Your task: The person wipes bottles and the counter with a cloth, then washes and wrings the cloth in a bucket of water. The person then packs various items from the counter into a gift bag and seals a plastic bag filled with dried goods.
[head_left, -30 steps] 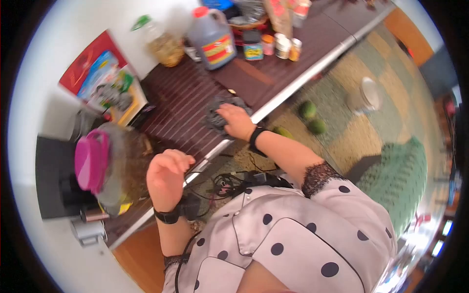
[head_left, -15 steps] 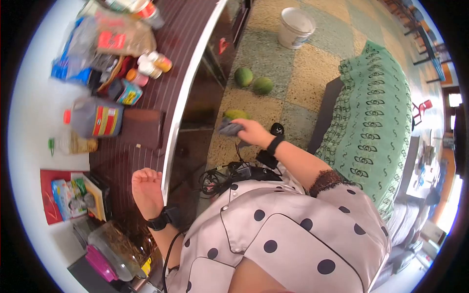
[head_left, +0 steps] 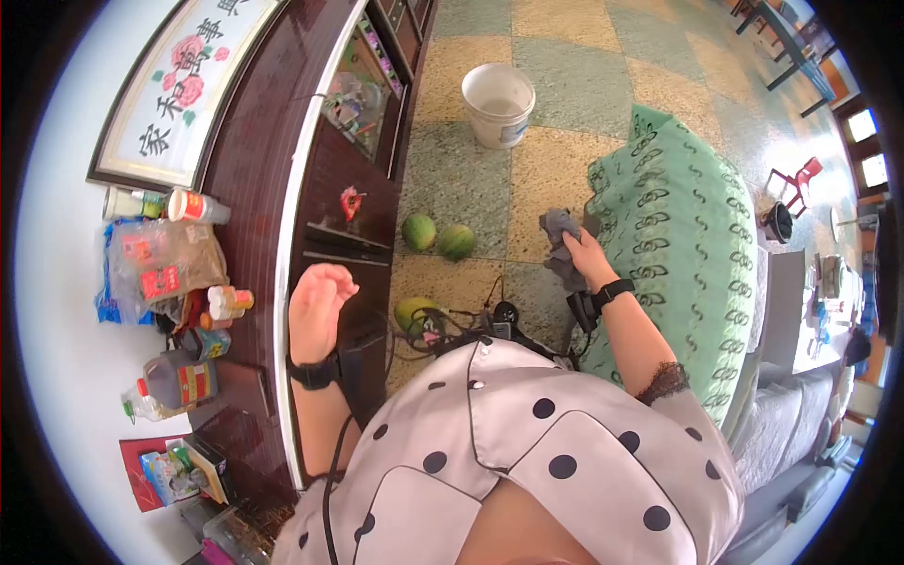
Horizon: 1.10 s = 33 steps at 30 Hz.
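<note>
My right hand (head_left: 588, 256) grips a crumpled grey cloth (head_left: 563, 240), which hangs over the floor beside the green patterned cover (head_left: 678, 217). My left hand (head_left: 320, 306) is raised near the white front edge of the dark cabinet, fingers loosely curled and apart, with nothing in it. Two green melons (head_left: 457, 242) lie on the floor between my hands. A yellowish-green fruit (head_left: 415, 315) is closer to my body, beside a tangle of black cables (head_left: 443, 330).
A white bucket (head_left: 499, 105) stands on the tiled floor (head_left: 565, 75) ahead. On the dark cabinet top (head_left: 247, 179) are a framed picture (head_left: 184, 89), bags, small bottles and a big jug (head_left: 179, 379). A red chair (head_left: 800, 181) is far right.
My right hand has lifted the cloth off the cabinet top and carried it right, out over the floor. The view has turned right. My left hand remains raised and empty.
</note>
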Available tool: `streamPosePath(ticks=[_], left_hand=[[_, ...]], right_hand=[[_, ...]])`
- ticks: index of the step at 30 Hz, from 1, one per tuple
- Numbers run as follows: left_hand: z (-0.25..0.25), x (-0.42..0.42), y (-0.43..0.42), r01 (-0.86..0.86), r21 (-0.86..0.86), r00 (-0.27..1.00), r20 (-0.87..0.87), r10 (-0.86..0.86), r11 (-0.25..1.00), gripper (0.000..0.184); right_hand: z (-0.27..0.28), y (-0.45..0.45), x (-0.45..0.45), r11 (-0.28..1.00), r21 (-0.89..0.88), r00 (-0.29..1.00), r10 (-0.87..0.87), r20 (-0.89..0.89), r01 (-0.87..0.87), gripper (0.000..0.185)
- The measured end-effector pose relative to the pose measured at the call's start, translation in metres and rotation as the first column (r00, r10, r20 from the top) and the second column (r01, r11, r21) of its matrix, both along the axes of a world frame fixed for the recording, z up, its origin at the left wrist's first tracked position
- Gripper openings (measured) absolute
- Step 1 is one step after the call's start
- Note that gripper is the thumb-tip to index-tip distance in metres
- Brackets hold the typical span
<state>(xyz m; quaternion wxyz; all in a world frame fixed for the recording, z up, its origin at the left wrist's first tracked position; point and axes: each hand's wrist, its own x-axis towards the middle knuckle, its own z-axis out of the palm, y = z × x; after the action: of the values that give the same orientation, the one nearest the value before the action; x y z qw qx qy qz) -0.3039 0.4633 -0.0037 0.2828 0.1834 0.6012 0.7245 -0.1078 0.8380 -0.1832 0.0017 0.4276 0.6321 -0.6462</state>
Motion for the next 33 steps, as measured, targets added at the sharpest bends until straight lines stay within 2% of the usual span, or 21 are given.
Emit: streamPosePath(ticks=[1, 2, 3, 4, 6, 7, 8, 9, 10, 12, 17, 19, 21, 23, 25, 27, 29, 31, 33], left_hand=[[-0.003, -0.010, 0.020, 0.032, -0.003, 0.999, 0.013, -0.032, 0.999, 0.016], [-0.006, -0.018, 0.039, 0.056, -0.028, 0.998, 0.024, -0.055, 0.998, 0.016], [-0.008, -0.028, 0.059, 0.083, -0.053, 0.996, 0.035, -0.081, 0.995, 0.016], [-0.011, -0.038, 0.078, 0.120, -0.057, 0.992, 0.047, -0.117, 0.991, 0.016], [-0.017, -0.057, 0.115, 0.129, -0.110, 0.990, 0.080, -0.120, 0.986, 0.016], [-0.020, -0.067, 0.134, 0.132, -0.123, 0.988, 0.092, -0.122, 0.984, 0.015], [-0.025, -0.079, 0.152, 0.131, -0.114, 0.988, 0.097, -0.120, 0.985, 0.015], [-0.033, -0.093, 0.168, 0.154, -0.117, 0.982, 0.127, -0.139, 0.981, 0.016], [-0.041, -0.106, 0.185, 0.178, -0.124, 0.975, 0.159, -0.157, 0.976, 0.016], [-0.057, -0.132, 0.219, 0.187, -0.128, 0.966, 0.204, -0.158, 0.974, 0.016], [-0.101, -0.225, 0.323, 0.187, -0.108, 0.942, 0.302, -0.147, 0.976, 0.019], [-0.124, -0.278, 0.371, 0.160, -0.089, 0.935, 0.334, -0.122, 0.983, 0.020], [-0.144, -0.323, 0.410, 0.088, -0.149, 0.925, 0.378, -0.025, 0.985, 0.019], [-0.139, -0.353, 0.445, -0.034, -0.134, 0.890, 0.446, 0.091, 0.990, 0.017], [-0.138, -0.380, 0.463, -0.089, -0.136, 0.839, 0.524, 0.148, 0.987, 0.017], [-0.143, -0.401, 0.470, -0.119, -0.154, 0.830, 0.527, 0.183, 0.981, 0.016], [-0.157, -0.417, 0.469, -0.213, -0.104, 0.808, 0.541, 0.235, 0.972, 0.015], [-0.150, -0.422, 0.472, -0.348, -0.152, 0.774, 0.511, 0.375, 0.925, 0.014], [-0.159, -0.423, 0.466, -0.496, -0.130, 0.708, 0.512, 0.486, 0.859, 0.014]], right_hand=[[0.001, 0.017, -0.001, 1.000, 0.002, 1.000, -0.003, 0.004, 0.003, 0.053], [0.000, 0.035, -0.002, 0.942, 0.266, 0.974, 0.166, 0.155, -0.203, 0.051], [-0.001, 0.052, -0.002, 0.777, 0.470, 0.898, 0.277, 0.341, -0.418, 0.048], [-0.006, 0.065, 0.004, 0.780, 0.468, 0.898, 0.271, 0.347, -0.416, 0.048], [-0.022, 0.090, 0.018, 0.908, 0.306, 0.958, 0.275, 0.078, -0.286, 0.040], [-0.026, 0.101, 0.026, 0.905, 0.313, 0.958, 0.274, 0.086, -0.288, 0.040], [-0.030, 0.110, 0.035, 0.992, 0.036, 0.993, 0.121, -0.007, -0.121, 0.035], [-0.037, 0.118, 0.040, 0.964, -0.261, 0.997, -0.058, -0.050, 0.043, 0.032], [-0.045, 0.125, 0.039, 0.964, -0.262, 0.998, -0.057, -0.041, 0.044, 0.032], [-0.061, 0.133, 0.023, 0.961, -0.259, 0.978, -0.141, -0.157, 0.097, 0.027], [-0.037, 0.196, -0.120, 0.930, -0.300, 0.930, -0.287, -0.229, 0.213, 0.028], [-0.013, 0.252, -0.178, 0.933, -0.317, 0.960, -0.230, -0.163, 0.169, 0.025], [-0.001, 0.302, -0.226, 0.950, -0.266, 0.963, -0.214, -0.166, 0.165, 0.025], [-0.003, 0.355, -0.265, 0.976, -0.215, 0.980, -0.077, -0.183, 0.037, 0.030], [-0.002, 0.391, -0.308, 0.982, -0.187, 0.982, -0.032, -0.188, -0.004, 0.032], [0.005, 0.426, -0.356, 0.995, -0.051, 0.989, 0.074, -0.132, -0.081, 0.033], [-0.016, 0.457, -0.400, 0.995, -0.017, 0.977, 0.097, -0.191, -0.102, 0.034], [-0.032, 0.493, -0.445, 0.979, -0.025, 0.965, 0.197, -0.170, -0.204, 0.035], [-0.019, 0.512, -0.498, 0.936, -0.140, 0.941, 0.302, -0.150, -0.323, 0.035]])
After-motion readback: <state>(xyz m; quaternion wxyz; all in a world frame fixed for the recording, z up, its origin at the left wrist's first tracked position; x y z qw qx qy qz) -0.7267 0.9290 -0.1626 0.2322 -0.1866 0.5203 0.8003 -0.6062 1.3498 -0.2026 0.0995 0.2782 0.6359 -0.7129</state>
